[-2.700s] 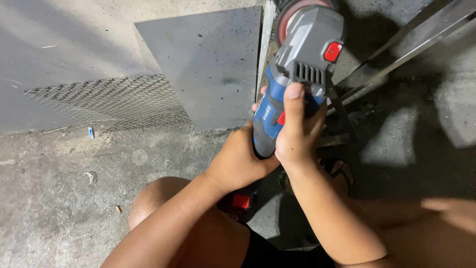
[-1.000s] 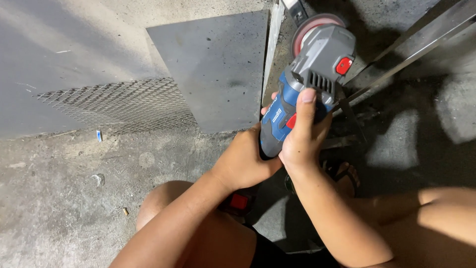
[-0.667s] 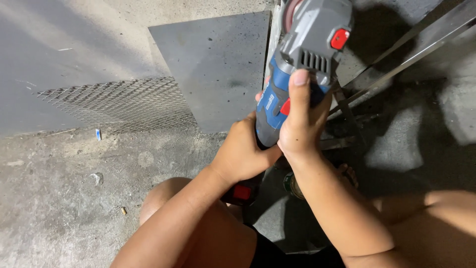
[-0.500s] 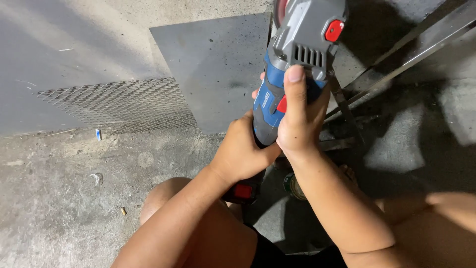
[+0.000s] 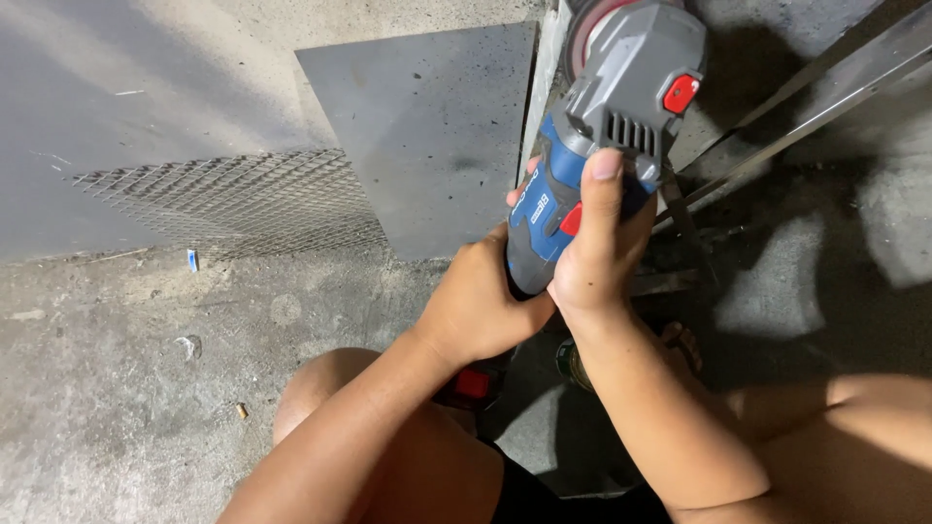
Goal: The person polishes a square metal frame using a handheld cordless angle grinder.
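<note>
Both my hands grip a blue and grey angle grinder [image 5: 612, 126] with red buttons. My left hand [image 5: 481, 301] wraps the lower end of its blue body. My right hand [image 5: 592, 257] clasps the body higher up, thumb lying along the grey vented housing. The grinder's reddish disc [image 5: 587, 29] sits at the top edge of view, against the edge of a flat grey metal sheet [image 5: 432, 136] lying on the floor. A red part of the tool's battery end [image 5: 473, 383] shows below my left hand.
A sheet of expanded metal mesh [image 5: 233, 199] lies left of the grey sheet. Angled metal bars [image 5: 825, 87] run at the upper right. My bare knees [image 5: 320, 398] and a foot in a sandal [image 5: 670, 344] rest on the rough concrete floor [image 5: 116, 388].
The grinder has shifted up and forward along the sheet's edge, its disc now partly out of view at the top. My grip on it is unchanged.
</note>
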